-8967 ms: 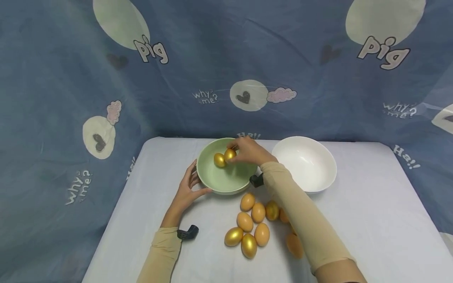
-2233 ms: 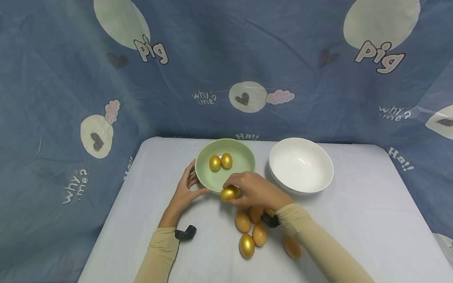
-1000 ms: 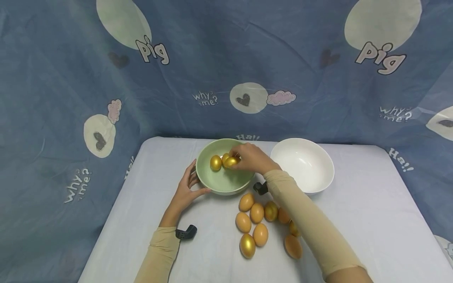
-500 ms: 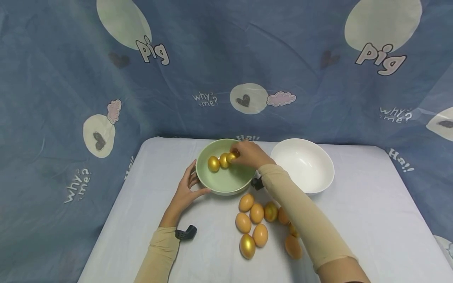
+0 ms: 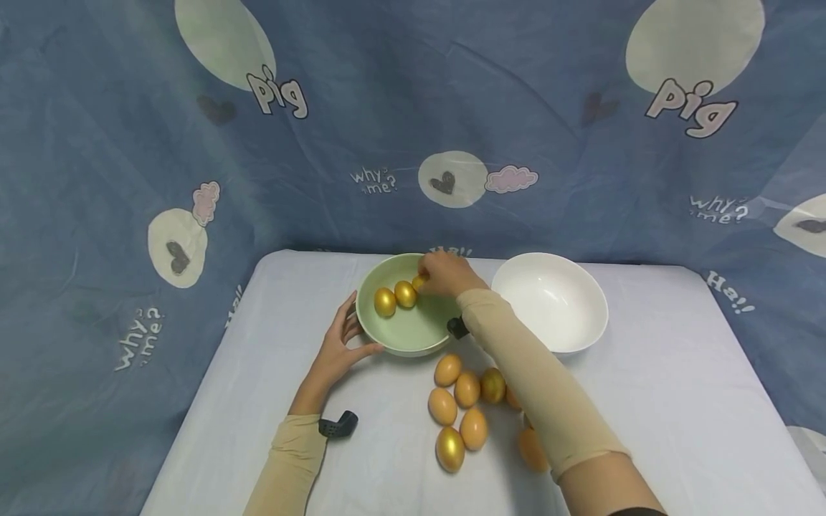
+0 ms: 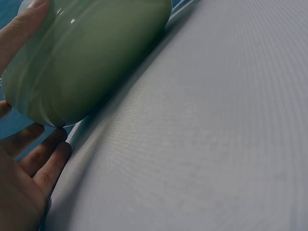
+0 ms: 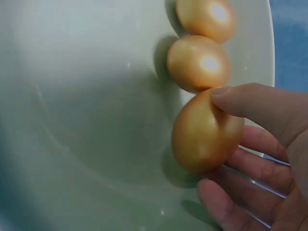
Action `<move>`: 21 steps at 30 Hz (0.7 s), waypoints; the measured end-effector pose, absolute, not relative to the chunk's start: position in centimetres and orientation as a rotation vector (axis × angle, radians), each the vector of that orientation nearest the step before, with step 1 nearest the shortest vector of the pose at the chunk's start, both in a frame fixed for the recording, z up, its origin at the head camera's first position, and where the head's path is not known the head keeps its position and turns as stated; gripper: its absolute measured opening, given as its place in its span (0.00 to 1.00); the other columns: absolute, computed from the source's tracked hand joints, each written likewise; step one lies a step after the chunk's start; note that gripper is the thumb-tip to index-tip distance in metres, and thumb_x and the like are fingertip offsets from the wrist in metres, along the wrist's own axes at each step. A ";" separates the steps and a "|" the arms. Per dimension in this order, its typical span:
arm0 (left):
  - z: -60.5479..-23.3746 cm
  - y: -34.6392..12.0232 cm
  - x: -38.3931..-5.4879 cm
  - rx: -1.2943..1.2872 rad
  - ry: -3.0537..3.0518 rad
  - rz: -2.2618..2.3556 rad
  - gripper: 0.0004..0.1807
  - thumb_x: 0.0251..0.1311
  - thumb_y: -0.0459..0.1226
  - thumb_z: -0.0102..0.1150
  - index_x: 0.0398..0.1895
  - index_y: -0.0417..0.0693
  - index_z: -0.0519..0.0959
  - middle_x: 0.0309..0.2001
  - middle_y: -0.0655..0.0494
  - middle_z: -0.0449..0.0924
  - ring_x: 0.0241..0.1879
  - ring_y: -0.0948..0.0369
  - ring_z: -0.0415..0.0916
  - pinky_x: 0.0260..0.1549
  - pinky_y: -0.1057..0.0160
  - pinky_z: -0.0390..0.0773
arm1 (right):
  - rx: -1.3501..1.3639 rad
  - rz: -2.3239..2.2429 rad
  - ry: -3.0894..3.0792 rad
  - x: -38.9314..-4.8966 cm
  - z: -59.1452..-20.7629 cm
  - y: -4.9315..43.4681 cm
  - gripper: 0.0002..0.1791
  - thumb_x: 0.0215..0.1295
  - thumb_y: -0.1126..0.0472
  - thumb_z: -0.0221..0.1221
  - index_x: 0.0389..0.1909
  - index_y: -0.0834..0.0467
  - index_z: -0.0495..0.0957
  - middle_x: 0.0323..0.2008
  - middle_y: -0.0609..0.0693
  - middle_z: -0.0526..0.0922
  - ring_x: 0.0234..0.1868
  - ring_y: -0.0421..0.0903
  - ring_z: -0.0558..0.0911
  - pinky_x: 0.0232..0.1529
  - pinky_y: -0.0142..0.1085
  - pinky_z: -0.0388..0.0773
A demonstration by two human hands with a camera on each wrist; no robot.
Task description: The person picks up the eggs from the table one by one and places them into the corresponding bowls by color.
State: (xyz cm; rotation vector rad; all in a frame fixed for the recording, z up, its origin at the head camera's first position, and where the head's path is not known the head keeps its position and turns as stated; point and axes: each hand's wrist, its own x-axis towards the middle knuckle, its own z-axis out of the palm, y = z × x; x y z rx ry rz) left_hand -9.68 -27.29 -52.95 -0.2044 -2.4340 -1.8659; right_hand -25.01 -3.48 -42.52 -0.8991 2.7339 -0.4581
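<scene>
The right hand [image 5: 445, 272] is in the round, pale green bowl [image 5: 403, 333], and its fingers hold a smooth, shiny gold egg [image 7: 197, 137] — the thumb is on top and the other fingers are under and behind. The held egg is in the far part of the green bowl. Two other shiny gold eggs [image 5: 405, 294] make a row going left from it, close up against each other.

The left hand [image 5: 337, 351] is at the left side of the green bowl with its fingers spread wide, and its thumb touches the near side.

Just to the right is a round, shiny white bowl [image 5: 561, 315], partly behind a tan sleeve [image 5: 516, 358]. On the white table [image 5: 677, 358], nearer than the bowls, smooth light brown eggs [image 5: 442, 406] lie in a bunch — with a loose gold egg [image 5: 449, 449] at the near end. The right arm hides some, so I cannot tell how many there are.
</scene>
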 end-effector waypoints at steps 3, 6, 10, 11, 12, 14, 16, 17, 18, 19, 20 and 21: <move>-52.9 -27.4 -9.6 -0.202 -2.435 -1.867 0.63 0.52 0.31 0.79 0.85 0.61 0.46 0.83 0.50 0.51 0.78 0.45 0.61 0.72 0.71 0.71 | -0.885 -0.433 2.728 -25.1 -42.5 -3.9 0.15 0.58 0.61 0.66 0.18 0.51 0.70 0.22 0.46 0.67 0.28 0.45 0.66 0.27 0.35 0.62; -52.8 -27.3 -9.4 -0.196 -2.438 -1.869 0.63 0.52 0.31 0.79 0.84 0.61 0.47 0.83 0.49 0.50 0.78 0.45 0.61 0.73 0.68 0.71 | -0.889 -0.400 2.738 -25.1 -42.7 -4.2 0.14 0.58 0.62 0.66 0.19 0.52 0.71 0.22 0.46 0.69 0.28 0.45 0.67 0.28 0.35 0.64; -52.9 -27.3 -9.4 -0.198 -2.451 -1.864 0.63 0.52 0.32 0.79 0.85 0.61 0.46 0.83 0.48 0.50 0.78 0.44 0.60 0.75 0.60 0.70 | -0.870 -0.376 2.734 -24.8 -42.9 -4.4 0.12 0.57 0.62 0.65 0.19 0.52 0.72 0.18 0.44 0.68 0.25 0.44 0.67 0.25 0.34 0.64; -52.9 -27.2 -9.4 -0.198 -2.454 -1.864 0.63 0.52 0.32 0.79 0.85 0.61 0.46 0.83 0.48 0.50 0.78 0.44 0.60 0.76 0.58 0.70 | -0.862 -0.377 2.730 -24.7 -43.0 -4.5 0.13 0.56 0.63 0.65 0.19 0.52 0.72 0.17 0.44 0.68 0.24 0.43 0.66 0.24 0.34 0.63; -52.9 -27.2 -9.5 -0.200 -2.458 -1.860 0.63 0.52 0.32 0.79 0.85 0.61 0.46 0.83 0.47 0.50 0.78 0.44 0.60 0.76 0.56 0.70 | -0.853 -0.377 2.723 -24.6 -43.0 -4.5 0.14 0.56 0.63 0.64 0.17 0.52 0.71 0.16 0.43 0.66 0.22 0.43 0.66 0.23 0.33 0.63; -53.0 -27.2 -9.5 -0.196 -2.460 -1.857 0.63 0.52 0.33 0.79 0.84 0.62 0.46 0.83 0.48 0.51 0.78 0.44 0.61 0.76 0.54 0.69 | -0.841 -0.384 2.716 -24.5 -43.0 -4.6 0.16 0.56 0.63 0.64 0.15 0.51 0.69 0.14 0.43 0.64 0.21 0.42 0.64 0.21 0.32 0.60; -52.9 -27.2 -9.6 -0.193 -2.462 -1.855 0.63 0.52 0.33 0.80 0.84 0.63 0.46 0.83 0.49 0.50 0.78 0.45 0.61 0.76 0.54 0.69 | -0.840 -0.394 2.720 -24.5 -43.0 -4.7 0.18 0.56 0.63 0.65 0.14 0.51 0.67 0.14 0.43 0.62 0.21 0.42 0.63 0.21 0.33 0.59; -52.9 -27.3 -9.6 -0.191 -2.463 -1.853 0.63 0.52 0.33 0.80 0.84 0.63 0.46 0.83 0.49 0.50 0.78 0.45 0.61 0.76 0.54 0.69 | -0.841 -0.397 2.722 -24.5 -43.0 -4.8 0.18 0.56 0.63 0.65 0.14 0.51 0.67 0.14 0.43 0.62 0.22 0.42 0.63 0.22 0.33 0.59; -52.8 -27.3 -9.5 -0.192 -2.463 -1.851 0.63 0.52 0.33 0.80 0.84 0.63 0.46 0.83 0.49 0.50 0.78 0.45 0.61 0.76 0.54 0.70 | -0.842 -0.397 2.721 -24.5 -43.0 -4.8 0.19 0.57 0.63 0.65 0.14 0.51 0.66 0.14 0.43 0.61 0.22 0.43 0.63 0.22 0.33 0.59; -52.7 -27.3 -9.5 -0.192 -2.463 -1.849 0.63 0.52 0.33 0.80 0.84 0.62 0.46 0.83 0.49 0.50 0.78 0.45 0.61 0.76 0.55 0.70 | -0.846 -0.400 2.720 -24.5 -42.9 -4.8 0.19 0.57 0.63 0.66 0.15 0.51 0.67 0.15 0.43 0.61 0.23 0.43 0.63 0.23 0.34 0.59; -52.6 -27.3 -9.5 -0.195 -2.463 -1.848 0.63 0.52 0.33 0.80 0.85 0.61 0.46 0.83 0.49 0.49 0.78 0.45 0.61 0.76 0.55 0.70 | -0.848 -0.400 2.718 -24.5 -42.9 -4.9 0.19 0.58 0.63 0.66 0.15 0.51 0.67 0.15 0.43 0.61 0.23 0.43 0.63 0.23 0.34 0.59; -52.5 -27.3 -9.5 -0.198 -2.462 -1.846 0.63 0.52 0.32 0.80 0.85 0.60 0.46 0.83 0.49 0.49 0.78 0.44 0.61 0.76 0.56 0.70 | -0.850 -0.402 2.716 -24.5 -42.9 -4.9 0.19 0.58 0.63 0.67 0.16 0.51 0.67 0.16 0.43 0.61 0.23 0.43 0.64 0.24 0.34 0.59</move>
